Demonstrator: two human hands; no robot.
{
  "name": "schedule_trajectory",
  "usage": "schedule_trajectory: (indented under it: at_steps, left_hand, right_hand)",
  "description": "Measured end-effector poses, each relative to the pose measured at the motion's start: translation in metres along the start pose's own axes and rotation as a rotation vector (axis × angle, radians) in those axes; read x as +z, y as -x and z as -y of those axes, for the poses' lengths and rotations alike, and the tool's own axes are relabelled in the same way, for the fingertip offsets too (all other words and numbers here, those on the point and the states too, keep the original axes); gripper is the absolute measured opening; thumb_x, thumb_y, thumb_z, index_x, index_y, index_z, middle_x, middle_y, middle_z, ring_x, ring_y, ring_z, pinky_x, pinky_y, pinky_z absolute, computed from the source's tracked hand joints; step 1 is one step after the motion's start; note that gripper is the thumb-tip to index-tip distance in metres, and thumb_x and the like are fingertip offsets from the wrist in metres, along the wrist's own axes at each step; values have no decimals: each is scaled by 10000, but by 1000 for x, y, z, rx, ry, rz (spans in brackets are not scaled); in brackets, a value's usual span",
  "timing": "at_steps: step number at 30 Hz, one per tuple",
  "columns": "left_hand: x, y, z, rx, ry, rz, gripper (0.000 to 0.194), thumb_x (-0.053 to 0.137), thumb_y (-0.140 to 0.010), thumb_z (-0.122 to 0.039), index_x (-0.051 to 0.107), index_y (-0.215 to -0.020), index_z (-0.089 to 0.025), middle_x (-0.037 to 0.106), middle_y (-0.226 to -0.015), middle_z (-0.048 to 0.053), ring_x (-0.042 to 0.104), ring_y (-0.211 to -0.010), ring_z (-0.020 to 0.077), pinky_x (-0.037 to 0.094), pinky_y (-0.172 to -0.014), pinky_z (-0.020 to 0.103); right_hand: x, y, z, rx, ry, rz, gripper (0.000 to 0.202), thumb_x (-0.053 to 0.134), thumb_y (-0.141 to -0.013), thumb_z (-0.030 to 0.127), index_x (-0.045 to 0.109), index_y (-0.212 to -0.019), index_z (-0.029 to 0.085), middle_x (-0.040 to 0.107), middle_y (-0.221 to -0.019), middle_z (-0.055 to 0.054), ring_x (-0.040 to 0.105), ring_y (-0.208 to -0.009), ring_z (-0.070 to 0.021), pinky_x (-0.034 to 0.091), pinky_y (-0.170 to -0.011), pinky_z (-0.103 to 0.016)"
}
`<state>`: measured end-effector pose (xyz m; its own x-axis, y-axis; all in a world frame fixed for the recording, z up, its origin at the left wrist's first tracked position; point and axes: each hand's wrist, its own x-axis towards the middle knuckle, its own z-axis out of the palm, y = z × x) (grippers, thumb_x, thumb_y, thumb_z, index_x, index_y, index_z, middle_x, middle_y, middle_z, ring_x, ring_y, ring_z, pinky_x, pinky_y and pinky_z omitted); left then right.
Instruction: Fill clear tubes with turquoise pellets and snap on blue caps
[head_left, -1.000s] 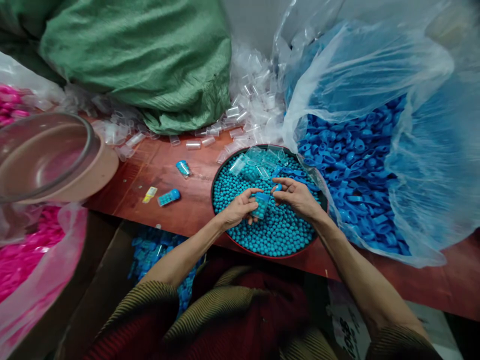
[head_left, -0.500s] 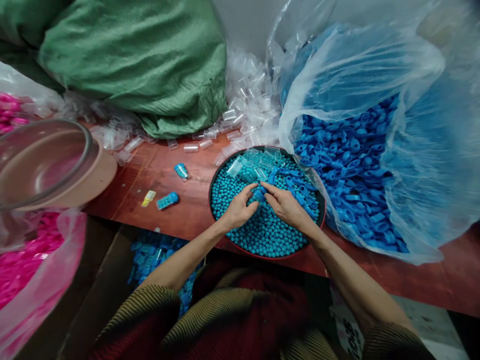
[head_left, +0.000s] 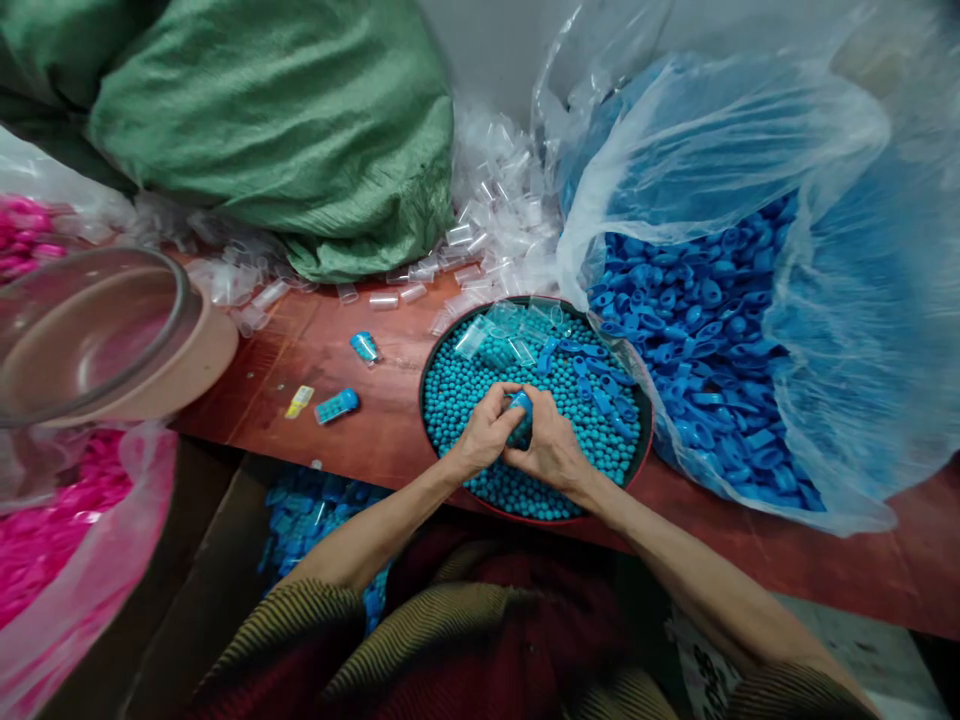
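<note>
- Fingers (head_left: 507, 388) of L hand (head_left: 480, 438) & R hand (head_left: 556, 446) curl inward, gripping a small bottle (head_left: 520, 432) between them; none spread. R fingertips partly hidden, so exact hold there = can't tell.
- Bottle: held just over the front half of the round pan (head_left: 422, 390), above the blue beads (head_left: 551, 480). Blue cap (head_left: 520, 402) shows at its top, between the thumbs & fingers.
- Just changed: approx 1 sec ago R fingers had the cap apart from the bottle, which was in L hand; now cap & bottle are together, w/ both hands round them.
- Meaning (judgement): closing this bottle looks nearly done. Whether cap is fully seated = can't tell, fingers cover the join.
- Also since then: R hand no longer blocks the loose blue caps (head_left: 596, 378) lying on the beads, R side of pan. Clear tubes (head_left: 471, 340) lie at the back of pan, same as before.
- L of pan, on the red table (head_left: 382, 430): 2 filled bottles, one near the edge (head_left: 337, 406), one farther back (head_left: 365, 348), well apart from the hands; neither has moved. Yellow label (head_left: 299, 401) beside the nearer one.
- R of pan: big clear bag (head_left: 847, 420), w/ lots more blue caps inside.
</note>
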<state>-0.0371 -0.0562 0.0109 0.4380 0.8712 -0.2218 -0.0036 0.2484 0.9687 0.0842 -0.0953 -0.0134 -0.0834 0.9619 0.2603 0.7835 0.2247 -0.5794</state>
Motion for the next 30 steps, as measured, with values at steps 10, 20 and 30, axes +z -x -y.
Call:
schedule_trajectory:
  at_steps: [10, 20, 30]
  left_hand:
    - [-21, 7, -2, 56, -312, -51, 170, 474, -835, -223, 528, -991, -182, 420, -638, -50, 397, -573, 92, 354, -557, 202]
    - [-136, 28, -26, -2, -1170, -556, 386, 463, -852, -281, 590, -1203, -186, 633, -970, 101, 589, -868, 237, 429, -742, 315]
    - [-57, -44, -21, -9, -1187, -321, 381, 504, -875, -390, 584, -1184, -183, 711, -918, 77, 646, -894, 236, 453, -770, 303]
  right_hand:
    - [-13, -3, 10, -12, 67, 289, 744, 596, -782, 434, 297, -1405, 156, 534, -1221, -181, 617, -967, -307, 528, -687, -400]
    - [-40, -66, -70, 80, 497, 254, 404, 329, -905, 156, 563, -1226, 231, 622, -1004, -79, 565, -759, -192, 353, -549, -287]
    - [-34, -54, -53, -84, 766, 327, 247, 374, -914, 180, 619, -894, 165, 582, -943, -119, 482, -874, -242, 261, -663, -333]
